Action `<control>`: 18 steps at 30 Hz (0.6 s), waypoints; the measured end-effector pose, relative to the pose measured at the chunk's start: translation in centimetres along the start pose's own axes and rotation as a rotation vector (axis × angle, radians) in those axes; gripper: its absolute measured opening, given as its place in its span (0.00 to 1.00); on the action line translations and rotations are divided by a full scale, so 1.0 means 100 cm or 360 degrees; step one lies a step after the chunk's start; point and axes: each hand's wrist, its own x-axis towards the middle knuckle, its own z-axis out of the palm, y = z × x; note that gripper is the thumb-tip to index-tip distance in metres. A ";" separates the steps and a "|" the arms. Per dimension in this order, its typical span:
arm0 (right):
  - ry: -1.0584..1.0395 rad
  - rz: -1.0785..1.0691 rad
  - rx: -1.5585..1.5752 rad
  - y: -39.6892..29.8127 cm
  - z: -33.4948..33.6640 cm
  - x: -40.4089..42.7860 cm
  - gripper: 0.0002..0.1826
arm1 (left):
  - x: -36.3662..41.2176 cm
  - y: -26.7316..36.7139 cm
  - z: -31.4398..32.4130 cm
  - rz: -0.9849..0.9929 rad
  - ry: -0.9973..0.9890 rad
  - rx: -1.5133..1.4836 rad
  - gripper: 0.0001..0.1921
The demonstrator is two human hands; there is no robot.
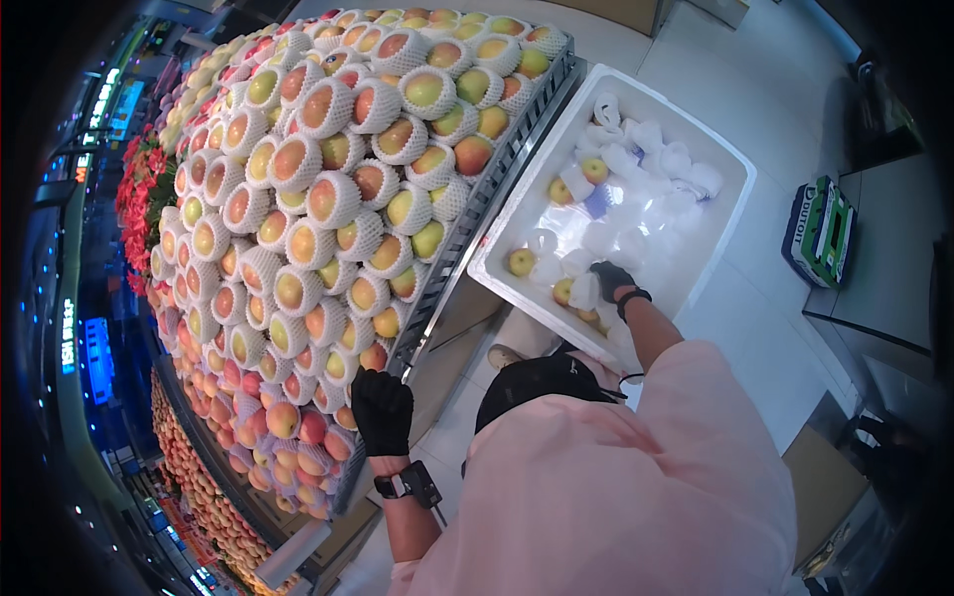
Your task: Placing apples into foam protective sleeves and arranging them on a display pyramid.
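Many yellow-red apples in white foam nets [305, 246] are stacked on a sloped display with a slatted metal edge [477, 216]. My left hand [382, 412], in a black glove, rests against the display's lower right edge beside an apple; whether it grips anything is hidden. My right hand [613, 281], also black-gloved, reaches into a white foam box [715, 141] next to a white foam net [584, 292]; its fingertips are partly hidden. In the box lie several apples [521, 261], loose foam nets [663, 153] and clear plastic.
A green and blue printed carton [820, 232] is at the right. Red flowers [145, 201] border the display's far side. Peach-like fruit in purple nets [283, 447] fills its near end. A cardboard box [823, 484] lies at the lower right.
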 end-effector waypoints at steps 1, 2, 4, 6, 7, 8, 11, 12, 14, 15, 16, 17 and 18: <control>0.0001 0.0067 -0.0029 0.000 0.002 0.002 0.23 | 0.000 0.000 0.000 0.0001 0.0036 0.0006 0.19; 0.0075 0.0005 -0.0023 -0.001 0.002 0.003 0.25 | -0.001 0.000 0.000 0.0000 0.0020 0.0032 0.19; 0.0090 0.0092 -0.0046 -0.006 -0.007 0.000 0.29 | -0.003 0.000 0.000 0.0022 0.0030 0.0102 0.19; 0.0129 0.0102 0.0034 -0.014 -0.025 -0.005 0.33 | -0.005 0.000 0.000 0.0069 0.0030 0.0219 0.19; 0.0162 0.0095 0.0081 -0.018 -0.038 -0.006 0.35 | -0.006 0.000 0.000 0.0098 0.0099 0.0190 0.19; 0.0254 0.0062 0.0157 -0.023 -0.050 -0.009 0.39 | -0.007 -0.001 -0.001 0.0123 0.0115 0.0191 0.19; 0.0482 0.0036 0.0280 -0.041 -0.085 -0.009 0.38 | -0.004 -0.005 -0.002 0.0100 -0.0007 0.0265 0.19; 0.0557 -0.0001 0.0314 -0.047 -0.096 -0.009 0.37 | -0.004 -0.007 -0.003 0.0088 -0.0135 0.0316 0.19; 0.0687 -0.0186 0.0337 -0.065 -0.125 -0.010 0.38 | -0.002 -0.012 -0.001 0.0162 -0.0063 0.0362 0.18; 0.0728 -0.0225 0.0373 -0.077 -0.138 -0.015 0.40 | -0.003 -0.012 0.001 0.0201 -0.0106 0.0438 0.18; 0.0775 -0.0225 0.0482 -0.089 -0.152 -0.021 0.41 | 0.000 -0.012 0.005 0.0212 -0.0324 0.0441 0.15; 0.0828 -0.0310 0.0551 -0.102 -0.166 -0.028 0.41 | 0.001 -0.011 0.008 0.0206 -0.0187 0.0379 0.13; 0.0870 -0.0366 0.0612 -0.116 -0.179 -0.036 0.40 | 0.001 -0.011 0.012 0.0210 -0.0173 0.0380 0.11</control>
